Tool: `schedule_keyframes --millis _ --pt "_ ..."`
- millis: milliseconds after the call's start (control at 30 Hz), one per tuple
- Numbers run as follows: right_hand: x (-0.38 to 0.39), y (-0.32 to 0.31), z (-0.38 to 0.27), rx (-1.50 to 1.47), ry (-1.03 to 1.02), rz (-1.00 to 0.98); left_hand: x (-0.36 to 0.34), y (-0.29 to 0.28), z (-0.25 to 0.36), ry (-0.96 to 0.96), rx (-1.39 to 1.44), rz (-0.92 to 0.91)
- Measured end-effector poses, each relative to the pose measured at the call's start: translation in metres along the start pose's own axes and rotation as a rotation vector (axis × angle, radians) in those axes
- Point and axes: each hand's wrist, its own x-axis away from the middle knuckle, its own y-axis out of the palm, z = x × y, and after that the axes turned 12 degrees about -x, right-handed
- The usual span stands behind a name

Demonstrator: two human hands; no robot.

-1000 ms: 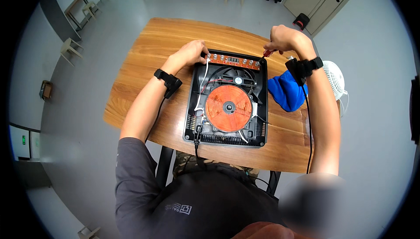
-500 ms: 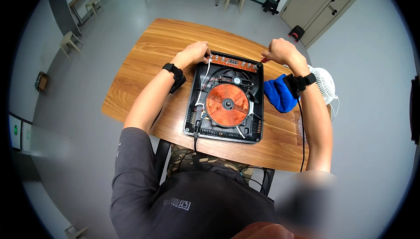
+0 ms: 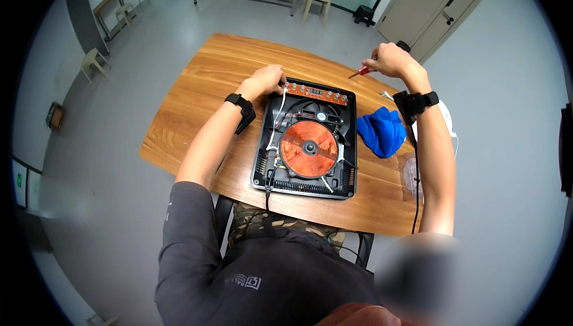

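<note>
An opened induction cooker [image 3: 261, 141] lies on the table, its round copper coil [image 3: 308, 149] in the middle and a small fan [image 3: 321, 116] behind it. Along its far edge runs an orange circuit board [image 3: 322, 94] with several round buttons and a small display. My left hand [image 3: 267, 80] is closed at the board's left end, where a white cable [image 3: 278, 117] meets it; the fingertips are partly hidden. Up beyond the cooker's far right corner, my right hand [image 3: 391, 60] grips a screwdriver [image 3: 363, 71] by its red handle. The shaft points left and down, apart from the board.
To the cooker's right lies a crumpled blue cloth [image 3: 382, 131], with a clear plastic package [image 3: 410, 177] nearer me. A white fan [image 3: 444, 120] is partly behind my right forearm. The black power cord [image 3: 267, 197] drops over the table's [image 3: 191, 111] near edge. Stools stand farther off.
My right hand has drawn the screwdriver away from the board's right end, farther off and up. My left hand stays at the board's left end. The view has shifted slightly.
</note>
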Motion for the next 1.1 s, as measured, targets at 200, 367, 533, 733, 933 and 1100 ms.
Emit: schedule_keyframes --millis 200,367,533,733,933,1100 --pt "0.087 0.031 0.021 -0.025 0.017 0.185 0.007 0.001 -0.004 0.027 -0.045 0.051" --pt "0.155 0.082 0.064 -0.123 0.160 0.281 -0.003 -0.005 -0.008 0.119 -0.034 0.002" --pt "0.172 0.110 0.069 -0.256 0.166 0.368 -0.001 -0.013 -0.006 0.097 -0.018 -0.049" --pt "0.152 0.154 0.073 -0.165 0.085 0.458 0.025 -0.010 -0.013 0.081 0.247 0.149" --pt "0.143 0.187 0.074 -0.122 0.072 0.311 0.076 -0.038 -0.041 -0.044 0.207 0.061" --pt "0.142 0.211 0.078 -0.164 0.050 0.245 0.115 -0.041 -0.056 -0.099 0.178 -0.003"
